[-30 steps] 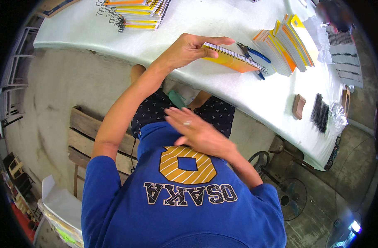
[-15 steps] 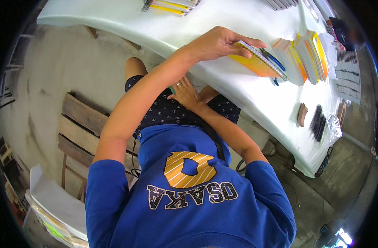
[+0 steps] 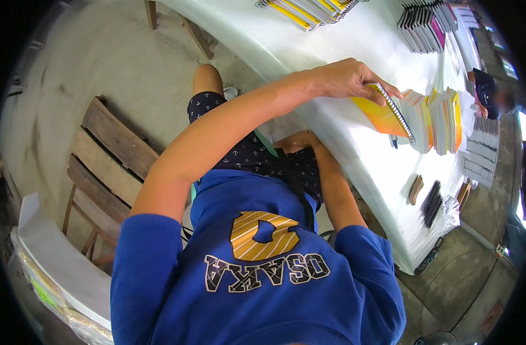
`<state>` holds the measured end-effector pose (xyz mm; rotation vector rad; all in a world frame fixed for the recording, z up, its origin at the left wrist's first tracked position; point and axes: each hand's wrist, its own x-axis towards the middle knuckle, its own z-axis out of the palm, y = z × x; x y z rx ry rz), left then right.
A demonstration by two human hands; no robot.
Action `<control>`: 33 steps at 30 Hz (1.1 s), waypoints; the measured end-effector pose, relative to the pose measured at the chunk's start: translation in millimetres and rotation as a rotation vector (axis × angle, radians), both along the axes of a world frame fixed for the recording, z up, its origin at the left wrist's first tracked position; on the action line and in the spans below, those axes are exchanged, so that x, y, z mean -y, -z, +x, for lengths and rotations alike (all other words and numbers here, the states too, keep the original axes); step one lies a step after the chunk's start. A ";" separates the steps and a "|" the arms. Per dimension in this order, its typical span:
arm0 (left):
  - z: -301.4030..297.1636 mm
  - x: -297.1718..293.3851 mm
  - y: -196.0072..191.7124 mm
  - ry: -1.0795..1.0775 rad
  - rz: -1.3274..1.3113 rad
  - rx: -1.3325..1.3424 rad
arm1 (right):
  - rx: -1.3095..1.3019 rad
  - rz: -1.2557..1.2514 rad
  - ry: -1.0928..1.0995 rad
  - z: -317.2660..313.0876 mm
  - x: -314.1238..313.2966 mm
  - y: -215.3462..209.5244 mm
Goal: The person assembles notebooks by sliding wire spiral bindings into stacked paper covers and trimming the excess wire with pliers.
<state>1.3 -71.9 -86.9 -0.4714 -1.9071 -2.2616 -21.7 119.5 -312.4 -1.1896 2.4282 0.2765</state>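
My left hand (image 3: 349,77) reaches out over the white table (image 3: 309,52) and grips the top edge of a yellow-orange spiral notebook (image 3: 384,115). The notebook lies tilted, with its wire spine against a row of similar notebooks (image 3: 441,115) that stand on edge. My right hand (image 3: 294,141) is down at my lap, just under the table's near edge. Its fingers are hidden there, and I cannot make out anything in it. My blue shirt fills the lower part of the view.
Yellow notebooks (image 3: 309,8) and dark and pink ones (image 3: 424,26) lie stacked at the table's far side. Black binding combs (image 3: 431,201) and a brown block (image 3: 415,190) sit near its right end. A wooden bench (image 3: 110,155) is to my left. Another person (image 3: 493,95) is beyond the table.
My left hand has carried the notebook rightward up against the standing row. My right hand has dropped from in front of my chest to my lap under the table edge.
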 end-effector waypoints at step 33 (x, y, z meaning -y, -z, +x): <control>12.7 2.7 -12.7 -0.050 -0.251 0.074 | -0.291 -0.891 -0.211 -15.2 4.3 -319.6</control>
